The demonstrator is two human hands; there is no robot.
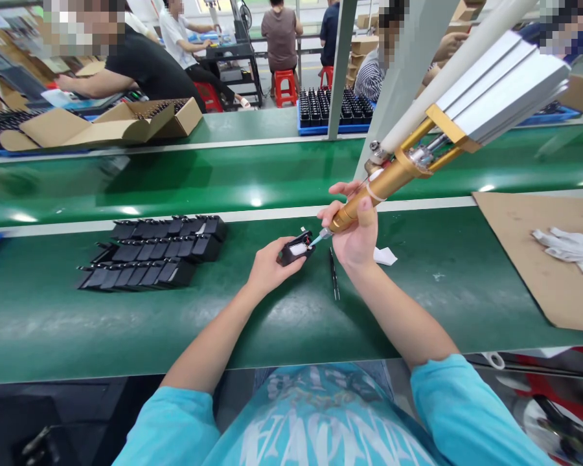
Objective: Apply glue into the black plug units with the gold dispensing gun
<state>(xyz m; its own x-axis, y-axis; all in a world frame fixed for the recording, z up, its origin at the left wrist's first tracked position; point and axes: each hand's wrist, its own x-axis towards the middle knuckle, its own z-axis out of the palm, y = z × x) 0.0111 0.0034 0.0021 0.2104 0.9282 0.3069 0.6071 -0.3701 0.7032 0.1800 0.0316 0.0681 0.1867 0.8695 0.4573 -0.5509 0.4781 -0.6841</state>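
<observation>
My left hand (268, 266) is closed around a small black plastic housing (291, 257), whose open side shows a white part and a bit of red inside. In my right hand (354, 238) is a gold-coloured glue dispensing gun (386, 184), tilted down to the left. Its thin nozzle tip reaches the housing's open side; whether it touches cannot be made out. A pair of black tweezers (334, 275) lies on the green mat below the gun. A crumpled white piece of paper (385, 256) is beside my right wrist.
Several rows of black housings (155, 252) stand on the left. At right, white gloves (571, 249) lie on a cardboard sheet (515, 226). A grey post (408, 84) rises behind the gun. Across the green belt (214, 178) are an open carton (126, 129), a blue tray (315, 131) and seated people.
</observation>
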